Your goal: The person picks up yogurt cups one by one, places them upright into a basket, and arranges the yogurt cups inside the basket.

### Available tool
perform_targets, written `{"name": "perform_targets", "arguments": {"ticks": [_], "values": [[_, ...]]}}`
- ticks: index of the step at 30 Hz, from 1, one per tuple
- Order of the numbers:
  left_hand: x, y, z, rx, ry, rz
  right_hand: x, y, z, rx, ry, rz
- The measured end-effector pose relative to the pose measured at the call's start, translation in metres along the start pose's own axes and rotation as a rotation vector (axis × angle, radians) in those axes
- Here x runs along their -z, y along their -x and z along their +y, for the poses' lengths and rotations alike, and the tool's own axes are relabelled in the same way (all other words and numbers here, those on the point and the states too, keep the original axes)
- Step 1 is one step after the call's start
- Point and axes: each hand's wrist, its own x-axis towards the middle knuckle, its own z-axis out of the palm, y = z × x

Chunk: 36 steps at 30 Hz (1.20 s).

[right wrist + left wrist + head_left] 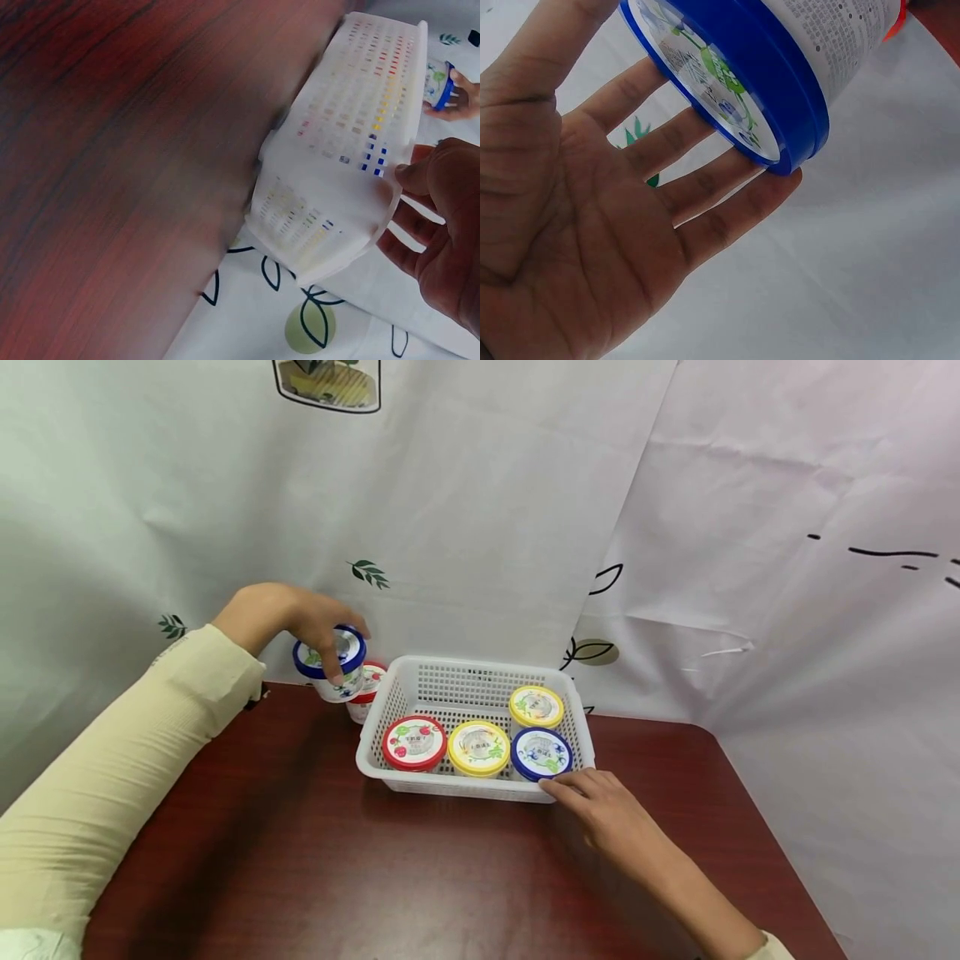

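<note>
My left hand grips a clear tub with a blue lid from above, thumb on one side and fingers on the other. The tub hangs tilted left of the white plastic basket. In the left wrist view, the fingertips touch the rim of its blue lid. At the basket's front right corner, my right hand pinches the rim, with the thumb outside in the right wrist view. Inside the basket are a red-lidded tub, two yellow-lidded tubs and another blue-lidded tub.
A further red-lidded tub stands on the table against the basket's left side, partly hidden by the held tub. The dark red wooden table ends at a printed white curtain behind and to the right.
</note>
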Motion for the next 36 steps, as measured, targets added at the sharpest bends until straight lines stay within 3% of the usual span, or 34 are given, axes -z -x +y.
{"name": "perform_targets", "arguments": {"ticks": [13,20,27,36], "values": [[0.003,0.003,0.028,-0.064,-0.016,-0.002,-0.001,0.000,0.002,0.000,-0.002,-0.007],[-0.001,-0.006,0.046,-0.070,-0.007,-0.007,-0.002,-0.001,0.003,0.003,0.003,0.001],[-0.006,-0.016,0.053,-0.083,-0.019,-0.015,-0.002,-0.001,0.002,-0.002,0.013,-0.001],[-0.011,-0.030,0.064,-0.100,0.049,-0.016,-0.001,0.000,0.004,-0.001,0.016,-0.001]]}}
